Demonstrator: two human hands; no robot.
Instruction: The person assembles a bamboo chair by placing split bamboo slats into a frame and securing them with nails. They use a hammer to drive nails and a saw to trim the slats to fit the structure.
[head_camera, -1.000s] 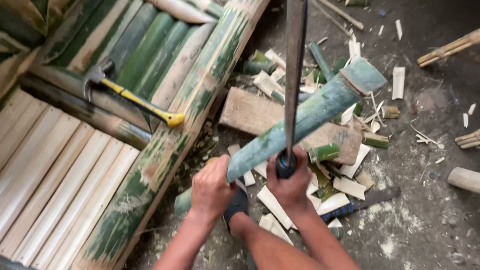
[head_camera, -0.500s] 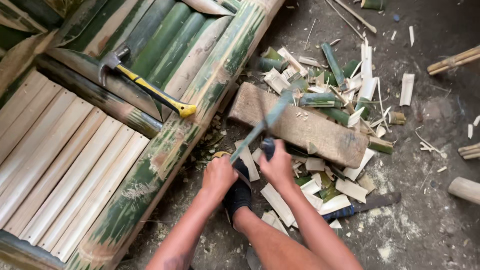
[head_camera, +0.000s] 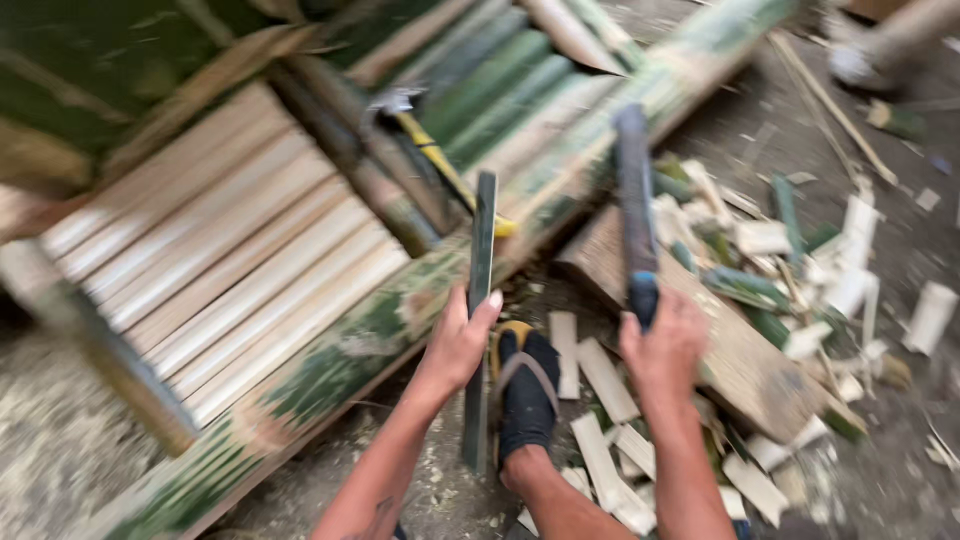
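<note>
Left hand (head_camera: 458, 340) wraps a thin green bamboo strip (head_camera: 480, 300), held upright, its lower end beside the sandalled foot (head_camera: 527, 395). Right hand (head_camera: 662, 345) is clenched on the blue handle of a dark blade (head_camera: 633, 195) raised above a wooden block (head_camera: 735, 355). Offcuts litter the floor (head_camera: 900, 480).
</note>
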